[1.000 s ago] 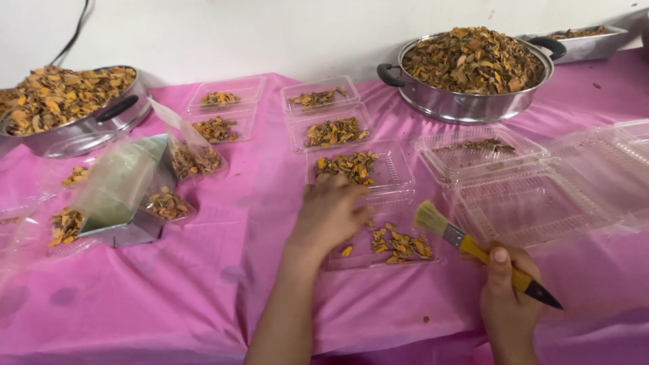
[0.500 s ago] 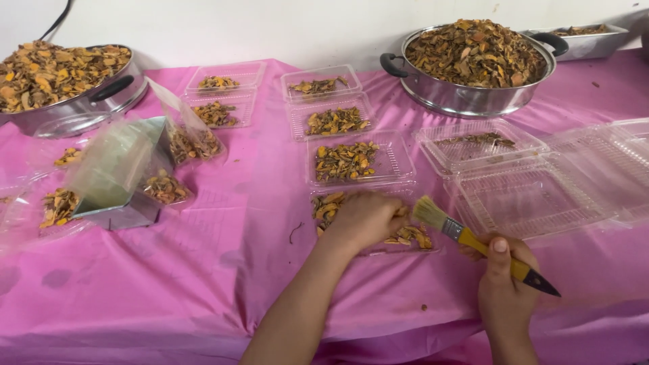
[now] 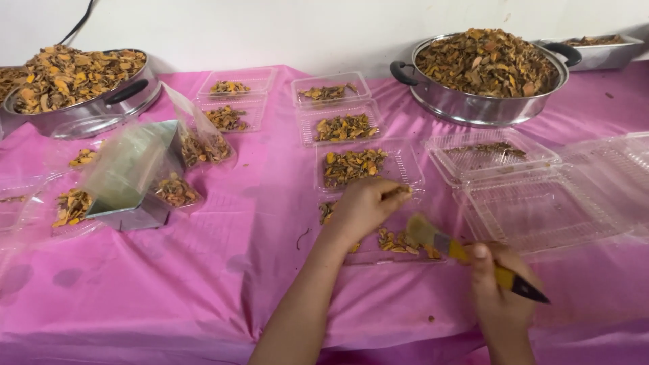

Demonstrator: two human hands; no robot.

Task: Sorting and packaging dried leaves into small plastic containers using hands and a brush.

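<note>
Since half a second ago the left hand point(image 3: 365, 206) has been lifted off the near clear tray point(image 3: 392, 243) and drawn up toward the next tray point(image 3: 405, 165), and the brush point(image 3: 466, 258) has been brought lower, its bristles now blurred over the near tray's right part. The left hand's fingers point(image 3: 395, 192) are seen pinched together on a few dried pieces at the far edge of the near tray; how many are held cannot be told. The brush handle, yellow with a dark tip, is gripped by the right hand point(image 3: 497, 294), whose fingers are closed around it, thumb on top.

The near tray lies on the pink-covered counter point(image 3: 203, 270), directly in front of the person, with orange and brown dried slices point(image 3: 402, 242) scattered in it. Beyond it three more filled clear trays are lined up in a row toward the wall. To the right, empty clear lidded boxes point(image 3: 541, 209) are spread out, and behind them a steel pan point(image 3: 483, 101) heaped with dried slices is set. At the left, a second heaped pan point(image 3: 88, 111), small plastic bags and a metal scoop point(image 3: 128, 203) are laid.
</note>
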